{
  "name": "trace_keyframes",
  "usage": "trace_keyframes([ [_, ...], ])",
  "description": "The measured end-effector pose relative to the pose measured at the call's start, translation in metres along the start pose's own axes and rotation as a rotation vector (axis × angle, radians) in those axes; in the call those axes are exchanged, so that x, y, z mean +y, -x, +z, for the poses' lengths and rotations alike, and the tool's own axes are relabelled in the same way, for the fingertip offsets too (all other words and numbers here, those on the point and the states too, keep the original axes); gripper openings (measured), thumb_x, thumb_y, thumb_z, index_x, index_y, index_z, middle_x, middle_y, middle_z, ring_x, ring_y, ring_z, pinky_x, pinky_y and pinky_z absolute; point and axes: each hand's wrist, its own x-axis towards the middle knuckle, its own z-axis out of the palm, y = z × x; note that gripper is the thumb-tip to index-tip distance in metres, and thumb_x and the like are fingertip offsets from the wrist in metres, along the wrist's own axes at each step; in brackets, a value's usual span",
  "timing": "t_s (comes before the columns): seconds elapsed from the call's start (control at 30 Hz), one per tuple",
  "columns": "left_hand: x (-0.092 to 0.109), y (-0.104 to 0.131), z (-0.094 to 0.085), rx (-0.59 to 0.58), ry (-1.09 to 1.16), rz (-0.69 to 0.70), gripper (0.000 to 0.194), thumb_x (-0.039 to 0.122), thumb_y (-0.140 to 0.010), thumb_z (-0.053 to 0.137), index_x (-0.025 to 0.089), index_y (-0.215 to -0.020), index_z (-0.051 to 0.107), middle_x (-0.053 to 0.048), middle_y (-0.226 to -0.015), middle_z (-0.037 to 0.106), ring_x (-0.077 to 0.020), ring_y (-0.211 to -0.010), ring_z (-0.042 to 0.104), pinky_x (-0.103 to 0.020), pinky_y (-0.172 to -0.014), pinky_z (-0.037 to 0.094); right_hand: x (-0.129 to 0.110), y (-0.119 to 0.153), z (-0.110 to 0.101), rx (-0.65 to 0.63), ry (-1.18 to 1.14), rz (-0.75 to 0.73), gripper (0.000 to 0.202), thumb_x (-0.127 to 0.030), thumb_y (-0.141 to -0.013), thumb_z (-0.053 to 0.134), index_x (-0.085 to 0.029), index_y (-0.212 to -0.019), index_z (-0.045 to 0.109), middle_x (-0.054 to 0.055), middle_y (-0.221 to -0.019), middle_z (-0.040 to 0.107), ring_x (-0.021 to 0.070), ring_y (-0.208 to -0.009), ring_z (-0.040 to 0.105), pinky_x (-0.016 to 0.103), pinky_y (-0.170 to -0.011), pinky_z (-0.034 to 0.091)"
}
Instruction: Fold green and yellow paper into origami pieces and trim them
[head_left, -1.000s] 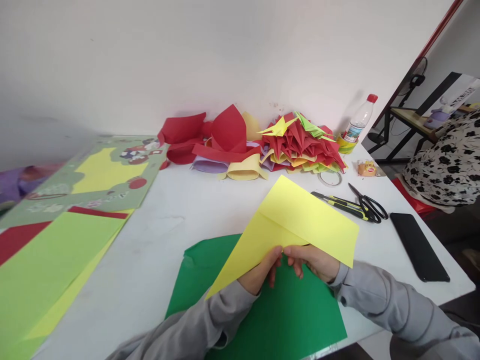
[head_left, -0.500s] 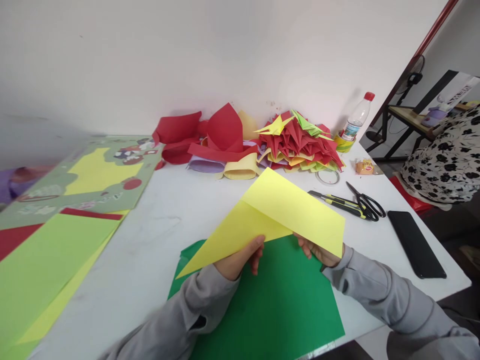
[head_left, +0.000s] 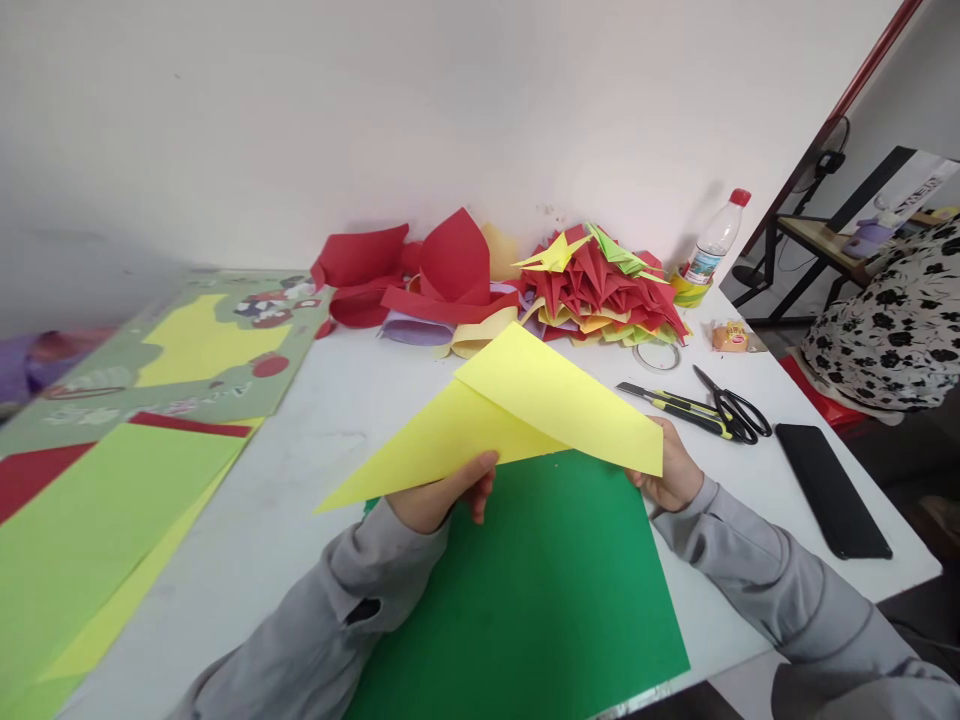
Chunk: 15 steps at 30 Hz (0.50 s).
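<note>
A folded sheet of yellow paper [head_left: 555, 390] is held up between both hands, over a large green sheet [head_left: 525, 590] on the white table. Its left part tapers to a point and its right flap overlaps that part. My left hand [head_left: 446, 490] pinches the lower edge near the middle, thumb on top and the fingers curled beneath. At the right end, my right hand [head_left: 671, 470] grips the flap's edge; some of its fingers are hidden behind the paper.
Green, yellow and red paper [head_left: 135, 530] lies at left beside a printed board [head_left: 292, 370]. Red paper shapes [head_left: 454, 260] and a folded-paper pile [head_left: 600, 290] line the wall. A bottle [head_left: 712, 245], tape roll [head_left: 656, 356], utility knife [head_left: 682, 408], scissors [head_left: 735, 405] and phone [head_left: 832, 490] are at right.
The yellow paper has shifted left with my left hand. My right hand has moved up and slightly right, from under the paper to its right end.
</note>
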Motion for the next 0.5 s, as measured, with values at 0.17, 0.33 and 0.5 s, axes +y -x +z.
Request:
trace_keyframes([
  [0.17,-0.009,0.006,0.012,-0.018,0.049,0.004,0.023,0.036,-0.066,0.073,0.018,-0.056,0.064,0.000,-0.050,0.061,-0.0135,-0.034,0.053,-0.025,-0.032,0.046,0.008,0.007,0.010,-0.036,0.001,0.024,0.030,-0.033,-0.055,0.080,-0.011,-0.075,0.072,0.000,-0.041,0.057,0.0078,-0.030,0.042,0.019,-0.028,0.032],
  [0.33,-0.019,0.013,0.022,-0.022,0.069,0.030,0.016,0.026,-0.065,0.074,0.016,-0.055,0.066,0.000,-0.041,0.058,-0.0140,-0.032,0.053,-0.024,-0.033,0.043,0.023,0.015,0.017,-0.158,0.012,0.071,0.031,-0.034,-0.061,0.079,-0.013,-0.082,0.073,0.001,-0.051,0.063,0.0095,-0.039,0.051,0.021,-0.038,0.043],
  [0.5,-0.011,0.004,0.006,0.062,0.221,-0.088,0.016,0.023,-0.063,0.073,0.018,-0.053,0.062,0.002,-0.047,0.061,-0.0137,-0.036,0.054,-0.026,-0.036,0.048,0.023,0.011,0.015,-0.062,-0.022,0.040,0.032,-0.032,-0.057,0.080,-0.013,-0.081,0.072,0.001,-0.055,0.065,0.0089,-0.037,0.051,0.020,-0.035,0.041],
])
